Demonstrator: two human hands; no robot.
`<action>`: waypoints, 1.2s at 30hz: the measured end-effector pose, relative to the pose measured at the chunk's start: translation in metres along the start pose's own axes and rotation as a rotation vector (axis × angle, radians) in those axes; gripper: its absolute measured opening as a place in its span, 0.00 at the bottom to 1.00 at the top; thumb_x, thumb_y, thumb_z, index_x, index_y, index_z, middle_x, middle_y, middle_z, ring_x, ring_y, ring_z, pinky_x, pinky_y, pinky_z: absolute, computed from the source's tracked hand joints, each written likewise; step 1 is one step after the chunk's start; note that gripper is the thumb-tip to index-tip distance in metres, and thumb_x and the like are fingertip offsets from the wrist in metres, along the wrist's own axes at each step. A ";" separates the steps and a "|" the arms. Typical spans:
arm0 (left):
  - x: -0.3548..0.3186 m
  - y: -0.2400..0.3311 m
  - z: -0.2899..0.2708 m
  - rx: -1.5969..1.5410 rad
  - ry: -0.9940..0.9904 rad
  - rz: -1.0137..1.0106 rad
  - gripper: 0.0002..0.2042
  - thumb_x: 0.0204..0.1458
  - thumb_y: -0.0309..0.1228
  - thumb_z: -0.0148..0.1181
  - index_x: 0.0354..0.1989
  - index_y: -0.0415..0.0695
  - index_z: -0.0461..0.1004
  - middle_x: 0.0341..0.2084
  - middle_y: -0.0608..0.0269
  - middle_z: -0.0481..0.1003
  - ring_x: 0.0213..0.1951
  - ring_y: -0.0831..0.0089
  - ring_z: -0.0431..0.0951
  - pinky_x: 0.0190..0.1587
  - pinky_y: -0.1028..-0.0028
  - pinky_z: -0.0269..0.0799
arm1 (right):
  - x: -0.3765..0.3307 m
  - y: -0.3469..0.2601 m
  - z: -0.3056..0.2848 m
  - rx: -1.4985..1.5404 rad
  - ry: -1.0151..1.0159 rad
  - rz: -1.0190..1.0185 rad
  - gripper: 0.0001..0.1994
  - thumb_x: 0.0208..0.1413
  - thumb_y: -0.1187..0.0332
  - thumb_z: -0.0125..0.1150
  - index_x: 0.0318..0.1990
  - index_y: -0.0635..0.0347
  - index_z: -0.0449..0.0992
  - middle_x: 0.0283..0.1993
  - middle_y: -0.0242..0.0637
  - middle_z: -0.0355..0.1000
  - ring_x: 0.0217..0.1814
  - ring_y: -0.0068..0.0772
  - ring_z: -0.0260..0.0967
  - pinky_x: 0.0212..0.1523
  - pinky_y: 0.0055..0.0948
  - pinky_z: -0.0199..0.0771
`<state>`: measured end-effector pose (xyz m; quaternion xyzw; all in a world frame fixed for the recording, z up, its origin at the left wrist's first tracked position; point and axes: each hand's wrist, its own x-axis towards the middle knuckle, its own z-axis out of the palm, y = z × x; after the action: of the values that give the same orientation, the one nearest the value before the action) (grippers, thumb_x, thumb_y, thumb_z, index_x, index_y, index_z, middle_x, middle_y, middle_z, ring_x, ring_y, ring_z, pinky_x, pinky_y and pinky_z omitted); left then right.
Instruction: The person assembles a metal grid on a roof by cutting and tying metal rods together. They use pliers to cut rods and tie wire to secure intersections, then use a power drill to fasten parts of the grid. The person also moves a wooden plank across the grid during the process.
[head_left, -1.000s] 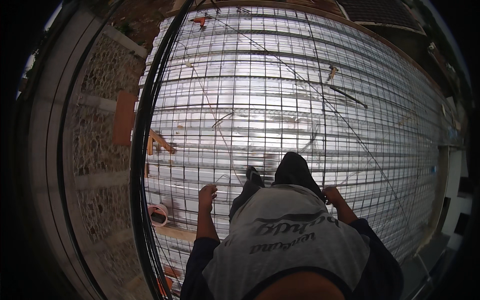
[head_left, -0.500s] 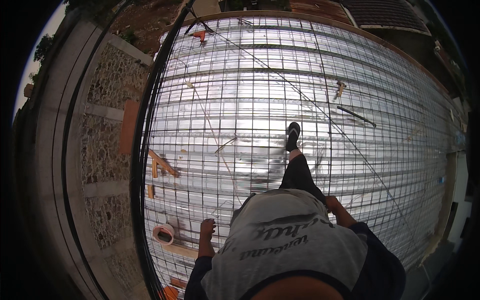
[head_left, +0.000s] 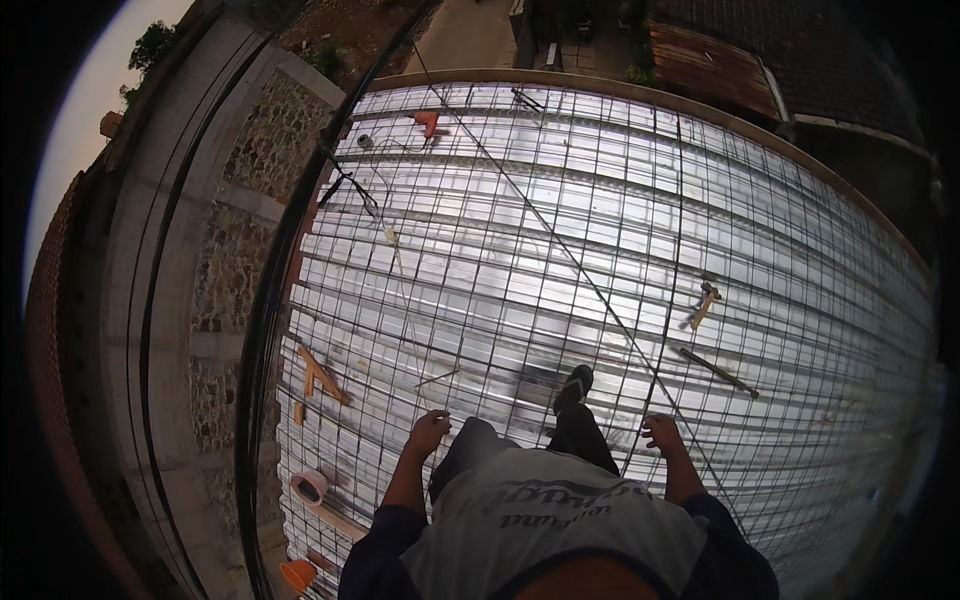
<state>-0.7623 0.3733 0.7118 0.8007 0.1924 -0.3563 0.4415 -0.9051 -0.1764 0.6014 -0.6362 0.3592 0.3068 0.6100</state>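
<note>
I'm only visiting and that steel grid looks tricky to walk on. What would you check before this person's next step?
1. Both hands free for balance: left hand and right hand hold nothing: ok.
2. Leading foot placed on the rebar mesh: ok; grip of the sole: cannot tell.
3. Path ahead free of loose items: a hammer and a loose rod lie ahead to the right: not ok.
4. Wooden offcuts and tape roll lie off to the left: ok.
5. Mesh tied firm: cannot tell.

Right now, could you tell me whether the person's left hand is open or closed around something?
Loosely curled and empty: the left hand hangs above the steel mesh, nothing visible in it.
</note>
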 end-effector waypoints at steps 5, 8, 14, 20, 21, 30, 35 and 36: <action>0.037 0.042 -0.001 -0.084 0.027 -0.073 0.18 0.54 0.33 0.53 0.49 0.33 0.69 0.33 0.53 0.75 0.34 0.69 0.76 0.37 0.72 0.73 | 0.000 -0.094 -0.060 0.078 0.163 0.100 0.18 0.53 0.61 0.54 0.45 0.66 0.71 0.37 0.41 0.73 0.34 0.34 0.73 0.22 0.29 0.73; 0.043 0.070 0.002 -0.065 0.038 -0.237 0.17 0.54 0.32 0.52 0.49 0.33 0.69 0.32 0.54 0.75 0.34 0.68 0.76 0.35 0.72 0.74 | 0.013 -0.117 -0.079 -0.098 0.144 0.084 0.17 0.53 0.62 0.54 0.43 0.67 0.72 0.34 0.41 0.73 0.31 0.33 0.73 0.20 0.28 0.72; 0.100 0.084 0.010 -0.212 0.014 -0.354 0.15 0.53 0.33 0.54 0.44 0.36 0.70 0.27 0.58 0.74 0.25 0.73 0.74 0.18 0.75 0.63 | 0.082 -0.158 -0.113 -0.315 0.141 -0.167 0.15 0.53 0.63 0.54 0.40 0.67 0.74 0.30 0.39 0.72 0.29 0.30 0.73 0.20 0.27 0.70; 0.209 0.169 0.020 -0.350 -0.015 -0.359 0.15 0.51 0.33 0.55 0.42 0.36 0.72 0.27 0.58 0.75 0.21 0.73 0.74 0.18 0.74 0.64 | 0.080 -0.264 -0.123 -0.194 0.105 0.007 0.11 0.51 0.66 0.53 0.36 0.64 0.73 0.30 0.38 0.69 0.34 0.34 0.72 0.27 0.32 0.73; 0.224 0.204 0.020 -0.179 -0.029 -0.268 0.16 0.50 0.32 0.53 0.45 0.35 0.72 0.29 0.55 0.76 0.24 0.72 0.75 0.22 0.73 0.69 | 0.085 -0.275 -0.128 -0.214 0.098 0.001 0.10 0.49 0.66 0.54 0.35 0.63 0.73 0.30 0.39 0.68 0.35 0.37 0.71 0.29 0.34 0.73; 0.339 0.368 0.004 -0.109 -0.051 -0.009 0.18 0.55 0.41 0.50 0.41 0.36 0.73 0.34 0.57 0.77 0.36 0.70 0.75 0.36 0.68 0.70 | 0.174 -0.362 -0.216 -1.289 -0.145 -0.264 0.14 0.47 0.64 0.52 0.40 0.58 0.75 0.35 0.48 0.72 0.41 0.52 0.70 0.42 0.46 0.71; 0.340 0.333 0.040 -0.216 0.142 0.011 0.18 0.55 0.41 0.50 0.33 0.35 0.74 0.28 0.58 0.76 0.29 0.70 0.75 0.32 0.71 0.70 | 0.233 -0.437 -0.287 -1.120 -0.170 -0.383 0.13 0.52 0.64 0.53 0.39 0.63 0.74 0.34 0.41 0.74 0.34 0.36 0.75 0.30 0.36 0.76; 0.333 0.337 0.051 -0.224 0.216 0.017 0.19 0.54 0.42 0.51 0.32 0.35 0.74 0.26 0.58 0.75 0.27 0.70 0.74 0.31 0.73 0.69 | 0.256 -0.455 -0.302 -0.926 -0.152 -0.231 0.13 0.52 0.64 0.53 0.41 0.63 0.73 0.36 0.41 0.74 0.35 0.36 0.75 0.29 0.36 0.76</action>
<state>-0.3489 0.1474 0.6395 0.7818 0.2704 -0.2407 0.5077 -0.3996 -0.4997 0.6627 -0.8524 0.0662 0.4105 0.3171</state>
